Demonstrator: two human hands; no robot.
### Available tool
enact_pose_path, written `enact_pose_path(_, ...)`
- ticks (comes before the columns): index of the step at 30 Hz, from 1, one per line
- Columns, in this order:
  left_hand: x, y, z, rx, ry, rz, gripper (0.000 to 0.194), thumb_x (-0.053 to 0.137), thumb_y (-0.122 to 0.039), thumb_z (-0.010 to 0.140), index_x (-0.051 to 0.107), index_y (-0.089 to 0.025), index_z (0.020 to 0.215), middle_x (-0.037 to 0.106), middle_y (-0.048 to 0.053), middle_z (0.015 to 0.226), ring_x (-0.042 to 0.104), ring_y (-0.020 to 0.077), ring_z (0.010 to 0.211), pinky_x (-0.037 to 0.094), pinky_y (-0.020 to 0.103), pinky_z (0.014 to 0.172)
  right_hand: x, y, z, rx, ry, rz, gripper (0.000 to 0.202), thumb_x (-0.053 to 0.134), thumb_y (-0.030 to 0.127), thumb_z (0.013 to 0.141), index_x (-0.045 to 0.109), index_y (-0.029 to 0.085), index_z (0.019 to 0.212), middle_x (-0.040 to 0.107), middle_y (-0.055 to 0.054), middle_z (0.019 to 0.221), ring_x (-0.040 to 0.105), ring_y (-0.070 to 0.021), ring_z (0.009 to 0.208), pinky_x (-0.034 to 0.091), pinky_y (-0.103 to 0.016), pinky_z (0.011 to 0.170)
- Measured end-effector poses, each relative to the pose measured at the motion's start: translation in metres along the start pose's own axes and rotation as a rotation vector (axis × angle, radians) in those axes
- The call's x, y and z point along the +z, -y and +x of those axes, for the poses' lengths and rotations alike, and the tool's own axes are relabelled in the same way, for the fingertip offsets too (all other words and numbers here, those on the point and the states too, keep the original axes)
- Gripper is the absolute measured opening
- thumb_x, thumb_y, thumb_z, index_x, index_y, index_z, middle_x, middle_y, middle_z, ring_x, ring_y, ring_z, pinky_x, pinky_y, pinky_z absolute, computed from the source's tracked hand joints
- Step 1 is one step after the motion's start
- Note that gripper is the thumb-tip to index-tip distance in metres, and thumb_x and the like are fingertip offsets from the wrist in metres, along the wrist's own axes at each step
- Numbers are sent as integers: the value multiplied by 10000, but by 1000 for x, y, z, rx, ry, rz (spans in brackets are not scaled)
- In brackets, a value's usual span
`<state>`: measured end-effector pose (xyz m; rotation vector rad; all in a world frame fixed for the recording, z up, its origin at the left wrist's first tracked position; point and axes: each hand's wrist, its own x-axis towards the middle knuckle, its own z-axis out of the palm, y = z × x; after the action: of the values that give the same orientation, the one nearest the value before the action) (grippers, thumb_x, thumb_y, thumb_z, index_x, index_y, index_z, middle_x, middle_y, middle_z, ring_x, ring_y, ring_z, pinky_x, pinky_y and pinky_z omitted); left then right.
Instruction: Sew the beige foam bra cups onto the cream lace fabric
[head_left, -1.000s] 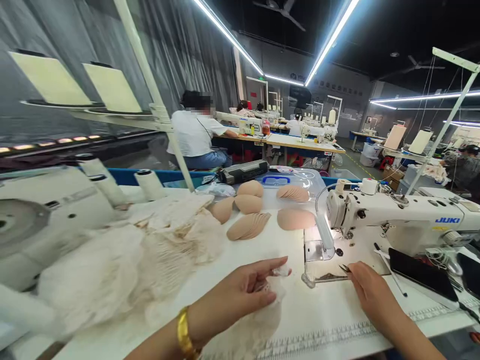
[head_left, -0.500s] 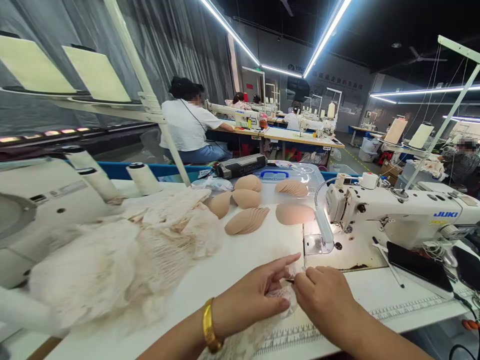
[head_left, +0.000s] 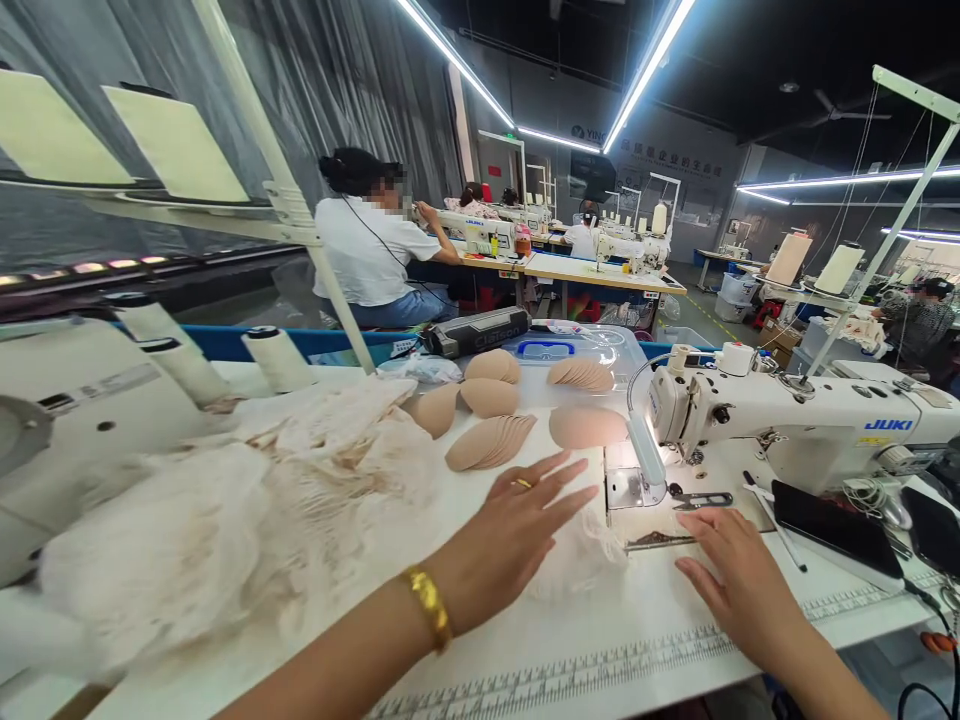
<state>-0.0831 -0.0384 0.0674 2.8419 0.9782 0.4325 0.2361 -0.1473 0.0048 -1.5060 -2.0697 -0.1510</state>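
Observation:
My left hand (head_left: 517, 530) is open, fingers spread, over the white tabletop just left of the sewing machine's needle plate. Beside and partly under it lies a piece of white lace fabric (head_left: 589, 555), blurred at its edges. My right hand (head_left: 731, 565) is open too, fingers stretched toward a pair of black thread snips (head_left: 703, 499) lying on the machine bed. Its fingertips are close to the snips but not around them. The sewing machine (head_left: 787, 410) stands behind, its small lamp lit over the needle plate (head_left: 628, 488).
A heap of cream lace (head_left: 255, 510) covers the left. Stacks of beige bra cups (head_left: 491, 442) lie at the back by a clear plastic box (head_left: 600, 345). A phone (head_left: 832, 530) and a white pen-like tool (head_left: 776, 525) lie right. A co-worker (head_left: 375, 240) sits beyond.
My hands have moved apart. The right one has let go of the snips, now on the machine bed; the left has opened and moved up, the white lace now lying on the table.

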Motion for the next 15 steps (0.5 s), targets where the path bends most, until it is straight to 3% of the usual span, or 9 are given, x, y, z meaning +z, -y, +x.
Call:
enact_pose_path(2, 18, -15, 26, -14, 147, -75, 445, 553, 1, 864, 664, -235, 1225, 664, 108, 1443, 533, 346, 1419, 317, 547, 1182, 3, 24, 5, 78, 119, 292, 304, 544, 327, 1079, 599, 262, 1371, 666, -98, 1183, 634, -274, 1070, 525, -425, 929)
enact_pose_path(4, 20, -28, 45, -58, 196, -113, 115, 596, -88, 893, 639, -191, 868, 769, 88, 1012, 698, 320, 1057, 438, 487, 1014, 8, 46, 9, 182, 186, 506, 384, 610, 373, 1041, 571, 277, 1411, 653, -80, 1149, 630, -256, 1007, 532, -409, 892)
enact_pose_path(6, 12, -37, 54, -113, 165, -122, 265, 531, -242, 987, 500, -204, 726, 675, 42, 751, 657, 266, 774, 456, 397, 771, 12, 62, 13, 274, 203, 714, 552, 687, 445, 988, 508, 289, 1487, 645, -80, 1191, 621, -256, 1011, 533, -402, 883)
enact_pose_path(9, -5, -47, 49, -215, 96, -295, 424, 392, -483, 1042, 420, -225, 706, 515, -15, 647, 507, 199, 623, 354, 322, 608, 20, 76, 24, 397, 158, 1047, 683, 762, 541, 926, 481, 292, 1496, 651, -82, 1261, 626, -243, 1023, 543, -384, 903)
enact_pose_path(12, -13, -53, 34, -359, 39, -748, 531, 496, -690, 930, 478, -213, 696, 461, -28, 671, 450, 175, 651, 358, 292, 606, 28, 77, 35, 506, 31, 1260, 518, 746, 635, 911, 611, 245, 1224, 683, -42, 1026, 638, -203, 865, 557, -332, 796)
enact_pose_path(15, -11, -58, 18, -528, -77, -1176, 562, 724, -734, 768, 558, -197, 768, 552, -11, 756, 501, 175, 702, 423, 276, 632, 32, 73, 40, 590, -20, 1308, 514, 710, 724, 893, 605, 221, 919, 572, 24, 740, 541, -146, 634, 480, -259, 596)
